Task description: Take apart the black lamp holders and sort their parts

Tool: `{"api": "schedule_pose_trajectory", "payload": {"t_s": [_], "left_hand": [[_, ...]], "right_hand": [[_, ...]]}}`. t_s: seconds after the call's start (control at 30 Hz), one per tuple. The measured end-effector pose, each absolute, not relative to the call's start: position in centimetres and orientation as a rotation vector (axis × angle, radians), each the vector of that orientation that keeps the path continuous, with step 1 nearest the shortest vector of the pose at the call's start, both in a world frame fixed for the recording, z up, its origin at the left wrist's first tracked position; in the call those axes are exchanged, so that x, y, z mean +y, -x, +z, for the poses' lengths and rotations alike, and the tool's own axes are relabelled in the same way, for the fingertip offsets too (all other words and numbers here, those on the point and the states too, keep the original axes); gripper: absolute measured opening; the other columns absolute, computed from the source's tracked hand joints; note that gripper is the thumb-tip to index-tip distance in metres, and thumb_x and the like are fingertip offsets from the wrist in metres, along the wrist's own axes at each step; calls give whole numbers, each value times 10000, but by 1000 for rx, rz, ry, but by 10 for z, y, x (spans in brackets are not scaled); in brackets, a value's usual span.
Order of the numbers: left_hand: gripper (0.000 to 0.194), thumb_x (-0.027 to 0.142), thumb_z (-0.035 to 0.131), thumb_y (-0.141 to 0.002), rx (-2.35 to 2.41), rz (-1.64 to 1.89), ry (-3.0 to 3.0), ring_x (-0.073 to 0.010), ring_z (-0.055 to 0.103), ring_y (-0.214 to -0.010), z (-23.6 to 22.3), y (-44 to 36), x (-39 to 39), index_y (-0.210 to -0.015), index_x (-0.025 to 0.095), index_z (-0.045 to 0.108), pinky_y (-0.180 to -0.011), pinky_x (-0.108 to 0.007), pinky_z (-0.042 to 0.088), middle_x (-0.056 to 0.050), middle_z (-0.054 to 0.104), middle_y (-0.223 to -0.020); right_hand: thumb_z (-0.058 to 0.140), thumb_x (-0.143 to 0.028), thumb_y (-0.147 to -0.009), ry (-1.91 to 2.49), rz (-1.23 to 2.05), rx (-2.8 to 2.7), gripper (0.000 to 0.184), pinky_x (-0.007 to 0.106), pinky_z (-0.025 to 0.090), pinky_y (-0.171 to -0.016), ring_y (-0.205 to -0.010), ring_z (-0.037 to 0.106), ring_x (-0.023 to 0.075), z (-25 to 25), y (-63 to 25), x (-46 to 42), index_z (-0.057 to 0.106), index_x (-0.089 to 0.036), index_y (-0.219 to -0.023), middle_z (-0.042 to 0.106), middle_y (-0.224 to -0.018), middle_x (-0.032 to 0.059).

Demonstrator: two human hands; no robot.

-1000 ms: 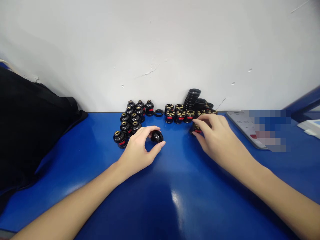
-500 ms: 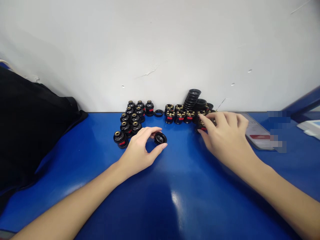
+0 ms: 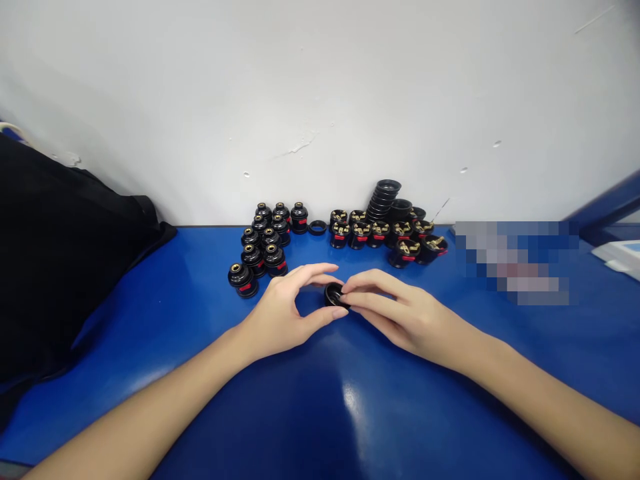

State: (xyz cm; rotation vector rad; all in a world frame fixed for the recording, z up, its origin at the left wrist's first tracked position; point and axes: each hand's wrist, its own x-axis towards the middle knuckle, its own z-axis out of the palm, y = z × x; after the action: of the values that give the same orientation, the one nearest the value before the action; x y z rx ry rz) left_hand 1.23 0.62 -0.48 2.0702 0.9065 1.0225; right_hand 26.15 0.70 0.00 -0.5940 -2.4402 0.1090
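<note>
My left hand [image 3: 285, 310] curls its thumb and fingers around a round black plastic cap [image 3: 332, 293], its hollow side facing up, just above the blue table. From the right, my right hand [image 3: 400, 307] reaches in with its fingers drawn together, the tips at the cap's opening and rim. Whatever those fingertips may hold is hidden. Behind the right hand stand several black lamp sockets [image 3: 405, 253] with brass contacts on top and red tabs. Left of the cap are several assembled black lamp holders [image 3: 243, 280] with brass-threaded tops.
A stack of black rings [image 3: 384, 200] leans near the wall, and one loose black ring [image 3: 317, 228] lies between the two groups. Black cloth [image 3: 75, 247] covers the left side of the blue table [image 3: 240, 413]. A blurred-out flat item [image 3: 515, 263] is at the right.
My right hand has left the sockets at the right and come to the cap. My left hand has shifted slightly right and down with the cap.
</note>
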Motion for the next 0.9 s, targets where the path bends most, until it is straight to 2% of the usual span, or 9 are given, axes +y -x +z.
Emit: {"api": "schedule_pose_trajectory", "payload": {"t_s": [0.27,0.47,0.57,0.7,0.9], "left_hand": [[548,295,813,-924,895,1000,-2110,-193,758,-1178,-6,-11,7,-1413,195,587,-1113,-347,577,-62,791,-1261],[532,324,791,-948,910,999,-2212,-224,744,-1190,-6,-11,8,-1424,219,576,-1089,-405,599,-81,765,-1291],[474,342,741,-988,965,1038,-2350,-244,709,-1243,-3,-9,9,-1417,223,579,-1100,-434,592,-101,726,-1347],[410,274,657,-1030,1052,1136,-2639,-274,652,-1317,6,-4,11,-1419,174,575,-1164,-481,544,-139,702,-1372],[457,266,618,-1019,1398,981,-2961,-386,550,-1450,9,6,19,-1434,80,580,-1283,-612,385,-220,622,-1496]], "right_hand": [[560,-107,-1063,593,195,-2439,229,325,659,-927,-1085,770,215,-2,-261,8,687,-165,-1245,734,-1247,145],[572,-118,-1062,626,191,-2417,216,318,651,-941,-1089,761,206,-6,-262,8,678,-191,-1236,735,-1227,121],[586,-122,-1057,664,86,-2392,212,335,644,-950,-1087,756,217,-4,-265,11,669,-192,-1239,738,-1215,122],[585,-118,-1051,771,-140,-2354,205,365,639,-939,-1065,758,242,12,-274,23,686,-183,-1217,748,-1190,130],[591,-185,-1060,942,-474,-2206,164,415,620,-901,-999,752,272,61,-293,68,726,-206,-1151,767,-1159,145]]}}
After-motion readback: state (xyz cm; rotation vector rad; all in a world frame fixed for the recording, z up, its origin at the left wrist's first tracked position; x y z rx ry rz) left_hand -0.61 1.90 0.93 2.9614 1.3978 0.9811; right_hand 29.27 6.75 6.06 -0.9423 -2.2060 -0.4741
